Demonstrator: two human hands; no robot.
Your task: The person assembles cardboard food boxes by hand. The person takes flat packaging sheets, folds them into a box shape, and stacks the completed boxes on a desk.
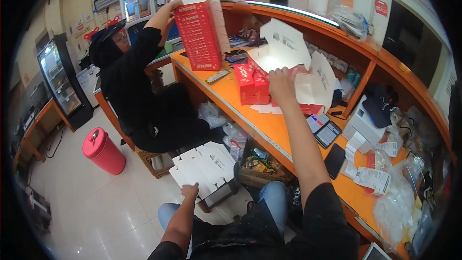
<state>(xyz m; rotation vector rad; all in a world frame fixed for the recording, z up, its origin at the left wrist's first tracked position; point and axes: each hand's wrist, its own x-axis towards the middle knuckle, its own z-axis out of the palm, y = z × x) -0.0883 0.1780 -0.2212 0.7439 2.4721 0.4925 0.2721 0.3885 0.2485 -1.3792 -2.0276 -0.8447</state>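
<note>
Orange counter (269,130) carried folded red boxes (253,84). Right hand (281,83) gripped an open box (284,50) there, steadying it; left hand (189,191) pinched flat white blanks (204,166) stacked low, within reach.

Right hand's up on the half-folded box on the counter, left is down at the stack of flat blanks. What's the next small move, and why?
Probably let go of the half-folded box and bring the right hand down toward the left. The box already rests on the orange counter by the folded red boxes, while the left hand is only at the edge of the flat blanks, which look awkward to lift one-handed.
</note>
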